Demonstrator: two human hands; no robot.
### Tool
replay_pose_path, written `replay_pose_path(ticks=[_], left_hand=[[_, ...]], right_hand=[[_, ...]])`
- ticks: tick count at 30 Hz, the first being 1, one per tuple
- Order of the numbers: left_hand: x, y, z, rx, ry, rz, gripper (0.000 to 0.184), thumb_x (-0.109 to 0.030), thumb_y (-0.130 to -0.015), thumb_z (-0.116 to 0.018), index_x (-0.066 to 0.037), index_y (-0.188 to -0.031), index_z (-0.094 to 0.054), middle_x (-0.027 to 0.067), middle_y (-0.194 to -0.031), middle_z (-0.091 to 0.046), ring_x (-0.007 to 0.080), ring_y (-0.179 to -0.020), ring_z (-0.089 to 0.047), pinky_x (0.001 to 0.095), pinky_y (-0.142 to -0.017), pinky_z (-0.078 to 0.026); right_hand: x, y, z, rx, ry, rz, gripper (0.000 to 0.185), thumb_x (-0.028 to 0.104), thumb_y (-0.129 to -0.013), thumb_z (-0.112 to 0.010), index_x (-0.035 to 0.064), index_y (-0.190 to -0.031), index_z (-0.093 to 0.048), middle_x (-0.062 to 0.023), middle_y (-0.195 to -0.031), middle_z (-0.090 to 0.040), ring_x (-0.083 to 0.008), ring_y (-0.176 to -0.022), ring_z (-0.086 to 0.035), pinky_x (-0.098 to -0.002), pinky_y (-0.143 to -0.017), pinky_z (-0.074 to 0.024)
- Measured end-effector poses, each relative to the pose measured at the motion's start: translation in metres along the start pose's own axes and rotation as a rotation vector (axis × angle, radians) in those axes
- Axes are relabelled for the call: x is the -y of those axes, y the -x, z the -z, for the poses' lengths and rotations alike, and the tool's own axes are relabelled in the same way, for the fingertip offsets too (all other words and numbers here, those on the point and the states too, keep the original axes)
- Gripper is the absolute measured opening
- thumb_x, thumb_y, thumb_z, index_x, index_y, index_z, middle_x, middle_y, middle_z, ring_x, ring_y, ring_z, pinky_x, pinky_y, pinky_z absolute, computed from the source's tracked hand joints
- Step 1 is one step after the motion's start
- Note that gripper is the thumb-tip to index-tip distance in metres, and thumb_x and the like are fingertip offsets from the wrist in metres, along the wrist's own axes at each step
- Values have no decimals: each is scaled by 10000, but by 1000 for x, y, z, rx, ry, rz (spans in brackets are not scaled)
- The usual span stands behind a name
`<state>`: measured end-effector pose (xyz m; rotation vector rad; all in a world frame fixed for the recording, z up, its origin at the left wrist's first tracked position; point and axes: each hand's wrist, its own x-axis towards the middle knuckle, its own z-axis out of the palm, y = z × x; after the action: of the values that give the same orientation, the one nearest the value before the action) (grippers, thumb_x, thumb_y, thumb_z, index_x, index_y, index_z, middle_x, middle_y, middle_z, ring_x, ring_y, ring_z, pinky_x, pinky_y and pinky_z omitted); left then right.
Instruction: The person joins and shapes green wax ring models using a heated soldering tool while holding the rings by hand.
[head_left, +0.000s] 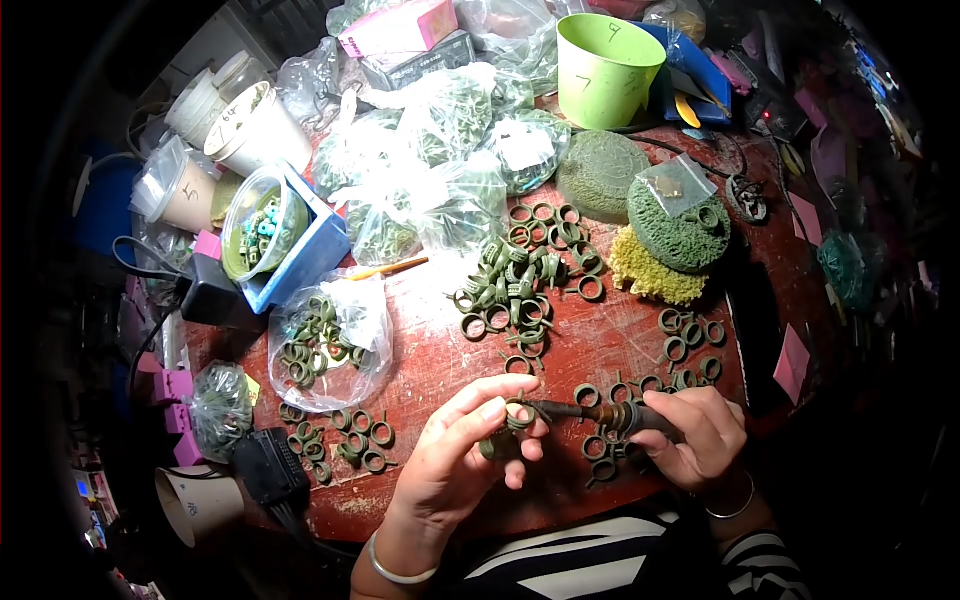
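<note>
My left hand (452, 445) pinches a small dark-green ring (519, 415) between thumb and fingers. A second green ring (490, 447) shows lower against the same hand's fingers. In my right hand (700, 435) is a soldering-iron-like tool (625, 417) with a dark shaft, pointing left. Its tip reaches the pinched ring; whether they touch I cannot tell. Beneath the tool lie several loose green rings (597, 447), each with a short stub. Farther up the red table stands a larger heap of such rings (520, 275).
A plastic bag of rings (330, 345) lies at left, near a blue box (300, 240) holding a tub. Clear bags (430, 150) crowd the back beside a green bucket (610, 75). Round green pads (680, 230) and a yellow sponge (650, 270) sit at back right.
</note>
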<state>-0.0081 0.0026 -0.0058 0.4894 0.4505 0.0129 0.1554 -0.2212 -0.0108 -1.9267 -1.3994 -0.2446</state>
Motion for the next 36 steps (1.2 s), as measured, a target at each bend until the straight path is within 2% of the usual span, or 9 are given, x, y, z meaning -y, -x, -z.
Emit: replay_pose_path(ticks=[5, 7, 11, 13, 18, 26, 28, 32, 36], left_hand=[[1, 0, -7, -104, -143, -31, 501, -238, -1020, -535, 63, -1412, -456, 193, -1024, -650, 215, -844, -648, 274, -550, -518], [1, 0, 1, 7, -34, -21, 431, -170, -1028, -565, 13, -1410, -492, 171, -1105, -664, 205, -914, -675, 278, -634, -564], [1, 0, 0, 7, -64, -45, 437, -171, -1019, -588, 5, -1408, -494, 172, -1118, -662, 206, -931, -671, 277, -639, -562], [1, 0, -7, -88, -136, -48, 493, -171, -989, -593, 51, -1409, -462, 195, -1087, -645, 214, -861, -652, 267, -558, -527], [1, 0, -7, -94, -175, -44, 482, -130, -966, -620, 51, -1390, -481, 194, -1093, -653, 215, -864, -654, 267, -562, -524], [1, 1, -7, -84, -140, -58, 495, -202, -995, -580, 59, -1400, -468, 185, -1069, -655, 210, -858, -643, 264, -563, -511], [2, 1, -6, -87, -136, -57, 499, -215, -1001, -568, 60, -1405, -464, 183, -1061, -656, 208, -859, -642, 264, -560, -508], [2, 1, -7, -100, -145, -53, 507, -242, -1017, -537, 58, -1418, -460, 180, -1029, -667, 205, -849, -643, 267, -555, -502], [0, 2, -10, -127, -150, -52, 499, -238, -1018, -533, 58, -1414, -464, 181, -1010, -677, 206, -838, -646, 271, -556, -505]], right_hand=[[1, -1, 1, -43, 28, -26, 384, 295, -870, -814, 10, -1099, -696, -69, -848, -625, -195, -629, -644, -297, -504, -528], [1, -2, 4, -70, 71, -133, 362, 280, -866, -818, 11, -1078, -701, -76, -845, -624, -213, -638, -648, -314, -510, -525], [-1, -4, 19, -120, 240, -280, 295, 203, -853, -826, 19, -1049, -703, -98, -852, -628, -246, -662, -658, -336, -545, -532], [-5, -6, 26, -157, 327, -288, 273, 137, -840, -827, 8, -1046, -703, -98, -848, -625, -253, -690, -658, -334, -569, -526], [-29, 0, 33, -134, 508, -234, 274, 104, -804, -846, 1, -1014, -703, -106, -829, -618, -271, -694, -644, -353, -595, -509], [-26, -2, 29, -128, 447, -232, 261, 95, -832, -827, -10, -1030, -694, -115, -857, -628, -254, -681, -646, -332, -566, -521], [-9, -5, 31, -159, 263, -363, 263, 108, -867, -805, -9, -1069, -684, -117, -898, -637, -225, -699, -657, -319, -554, -528], [0, -4, 22, -96, 73, -115, 359, 309, -884, -801, 28, -1082, -696, -102, -884, -648, -191, -655, -660, -296, -524, -537], [1, -2, 4, -63, -3, -25, 400, 336, -868, -812, 11, -1066, -691, -70, -785, -656, -197, -591, -648, -292, -492, -514]])
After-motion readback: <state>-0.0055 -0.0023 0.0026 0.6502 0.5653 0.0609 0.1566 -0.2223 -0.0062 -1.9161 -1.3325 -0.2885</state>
